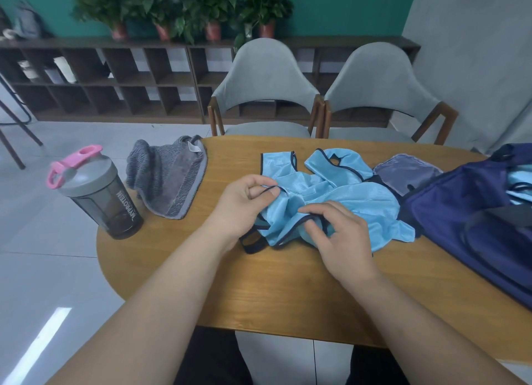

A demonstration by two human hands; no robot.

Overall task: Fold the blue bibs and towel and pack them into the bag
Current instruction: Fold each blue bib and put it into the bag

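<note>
Table [259, 292]: oval, wood top, seen from the person's seat.

Blue bibs [365, 200]: loose crumpled heap at table centre, unfolded, light blue w/ dark trim. The heap's right edge touches the bag.

Front bib [290, 209]: lies nearest the person, bunched, dark strap loops trailing off its lower left.

Left hand [244, 203]: fingers curled, thumb and forefinger pinching the dark trim at the front bib's upper left edge.

Right hand [339, 235]: forefinger laid along the trim, thumb tucked under it – grips the hem at the bib's lower middle. Other fingers are bent over the fabric.

Towel [169, 177]: grey, rumpled, not folded. It sits at the table's far left edge, well apart from the bibs, and part of it overhangs the rim.

Bag [475, 220]: navy, at the right end of the table, top open. Light blue fabric [518, 183] shows inside – cannot tell whether folded.

Mesh pouch [406, 174]: greyish, lying betw. the bibs and the bag.

Shaker bottle [98, 194]: dark body, grey lid, pink cap. It stands upright at the left rim, just beside the towel.

Two grey chairs [267, 79] stand at the far side of the table.
</note>
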